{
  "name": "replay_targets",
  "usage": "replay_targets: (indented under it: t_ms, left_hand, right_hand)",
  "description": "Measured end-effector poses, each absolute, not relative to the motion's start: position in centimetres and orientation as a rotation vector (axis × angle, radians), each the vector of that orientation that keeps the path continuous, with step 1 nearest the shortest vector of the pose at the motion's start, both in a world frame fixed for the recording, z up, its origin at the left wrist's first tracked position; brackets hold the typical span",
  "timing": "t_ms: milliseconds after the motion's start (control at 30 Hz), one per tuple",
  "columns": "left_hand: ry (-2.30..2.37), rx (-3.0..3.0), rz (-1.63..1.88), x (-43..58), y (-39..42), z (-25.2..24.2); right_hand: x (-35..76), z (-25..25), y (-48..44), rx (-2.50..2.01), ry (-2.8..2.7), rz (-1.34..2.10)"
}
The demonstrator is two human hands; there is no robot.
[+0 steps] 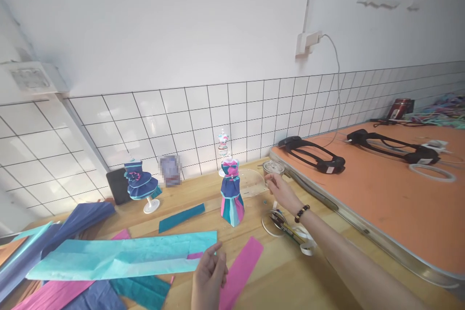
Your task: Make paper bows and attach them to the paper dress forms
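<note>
My right hand (pixel 281 193) reaches over the table with thumb and fingers pinched together beside a clear lidded tub (pixel 273 168). Anything small between the fingertips is hidden. My left hand (pixel 209 273) is low in the middle, fingers loosely curled and apart, with nothing visible in it. It lies between a pink paper strip (pixel 242 269) and a long turquoise paper sheet (pixel 119 256). Ahead stands a small doll dress form (pixel 231 191) in navy, pink and teal paper. Scissors (pixel 286 229) and a roll of white tape (pixel 271 224) lie below my right hand.
A second dress form (pixel 140 181) in navy ruffles stands at left, near a dark phone-like slab (pixel 118 186). A teal strip (pixel 181 218) lies between. On the right, an orange-topped table (pixel 392 208) bears black headsets (pixel 314 155). A decorated stand (pixel 223 145) is by the tiled wall.
</note>
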State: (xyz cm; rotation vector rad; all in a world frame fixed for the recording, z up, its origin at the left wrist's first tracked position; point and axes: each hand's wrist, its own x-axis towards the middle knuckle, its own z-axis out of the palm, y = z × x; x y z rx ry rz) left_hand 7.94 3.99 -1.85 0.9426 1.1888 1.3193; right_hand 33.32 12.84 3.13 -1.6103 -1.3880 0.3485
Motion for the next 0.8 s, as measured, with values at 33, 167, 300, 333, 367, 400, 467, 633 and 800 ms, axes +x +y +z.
replay_targets:
  t_ms: [33,167,300,333,367,400,467,633,800]
  left_hand:
    - [1.188,0.959,1.347,7.9,4.2,-1.5]
    - [1.176,1.046,1.423,7.7,5.5,-0.2]
    - [1.195,1.152,1.485,7.5,7.8,2.1]
    - [1.193,1.18,1.499,7.5,8.5,2.7]
    - [1.192,1.211,1.504,7.6,9.3,3.4]
    - [1.192,1.246,1.497,7.7,10.0,4.1]
    - [1.163,1.34,1.444,8.2,11.4,5.3]
    - [1.139,1.55,1.407,10.3,14.0,7.5]
    - [1.083,1.616,1.399,12.1,15.9,8.8]
  right_hand:
    - [33.4,3.7,12.5,-1.551,-1.336,0.381]
    - [33.0,6.9,10.9,-1.305,-1.161,0.478]
    - [31.3,10.3,9.5,-1.101,-1.071,0.499]
    - [30.7,11.0,9.2,-1.045,-1.045,0.503]
    - [30.1,11.5,9.0,-0.968,-1.0,0.521]
    - [29.6,11.9,8.9,-0.919,-0.98,0.542]
    - [28.7,12.3,8.9,-0.868,-0.972,0.579]
    - [28.0,11.8,9.4,-0.861,-1.036,0.635]
    - [28.0,11.5,9.5,-0.851,-1.072,0.671]
